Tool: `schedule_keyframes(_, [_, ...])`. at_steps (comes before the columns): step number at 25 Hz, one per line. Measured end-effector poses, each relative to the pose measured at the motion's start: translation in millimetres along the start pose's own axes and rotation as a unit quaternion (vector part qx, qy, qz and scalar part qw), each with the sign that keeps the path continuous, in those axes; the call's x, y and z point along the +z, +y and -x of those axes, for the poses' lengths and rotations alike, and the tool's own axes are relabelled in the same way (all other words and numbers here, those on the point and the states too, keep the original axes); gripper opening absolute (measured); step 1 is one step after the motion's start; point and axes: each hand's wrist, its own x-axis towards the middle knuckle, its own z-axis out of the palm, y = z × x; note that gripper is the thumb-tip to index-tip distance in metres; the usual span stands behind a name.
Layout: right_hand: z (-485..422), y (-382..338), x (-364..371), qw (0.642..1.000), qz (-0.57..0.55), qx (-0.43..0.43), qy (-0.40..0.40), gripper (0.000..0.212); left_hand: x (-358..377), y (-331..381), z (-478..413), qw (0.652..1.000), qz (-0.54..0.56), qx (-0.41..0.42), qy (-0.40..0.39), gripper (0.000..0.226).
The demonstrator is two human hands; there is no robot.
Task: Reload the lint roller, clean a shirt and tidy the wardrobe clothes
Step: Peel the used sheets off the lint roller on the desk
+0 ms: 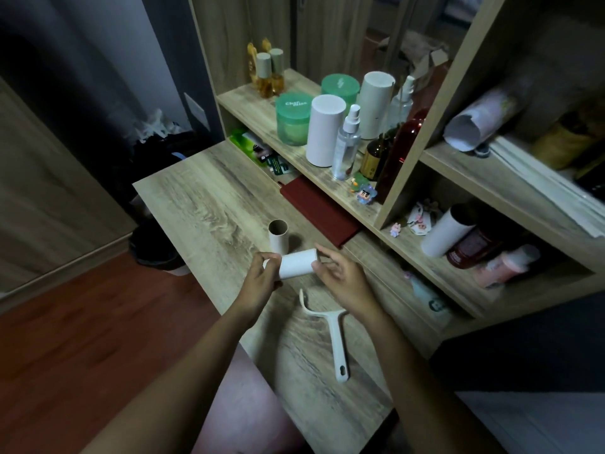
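A white lint roll refill [296,264] is held sideways above the wooden desk [203,204]. My left hand [262,278] grips its left end. My right hand [340,276] pinches its right end with thumb and forefinger. Behind the roll an empty brown cardboard core [278,238] stands upright on the desk. The white roller handle [335,339], without a roll on it, lies on the desk below my right hand.
A dark red notebook [319,211] lies at the back of the desk. The shelf holds green jars [293,121], white cylinders [325,131], a spray bottle [347,142] and dark bottles. Another white roll [447,231] lies on the lower shelf. A dark bin [154,244] stands left of the desk.
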Motion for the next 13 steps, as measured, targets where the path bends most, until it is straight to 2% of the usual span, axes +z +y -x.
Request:
schedule_keyframes(4, [3.1, 1.1, 7.3, 1.0, -0.003, -0.001, 0.019, 0.04, -12.0, -0.7, 0.7, 0.999, -0.034, 0.012, 0.005, 0.012])
schedule_keyframes(8, [9.2, -2.0, 30.0, 0.994, -0.02, -0.037, 0.104, 0.037, -26.0, -4.8, 3.6, 0.998, -0.05, 0.026, 0.034, 0.011])
schedule_keyframes(12, [15.9, -2.0, 56.2, 0.983, -0.099, -0.022, 0.154, 0.033, -41.3, -13.5, 6.6, 0.997, -0.046, 0.012, 0.059, 0.014])
schedule_keyframes(13, [17.5, 0.8, 60.3, 0.98, -0.08, -0.029, 0.18, 0.034, -44.8, -15.3, 7.6, 0.997, -0.04, 0.009, 0.069, 0.013])
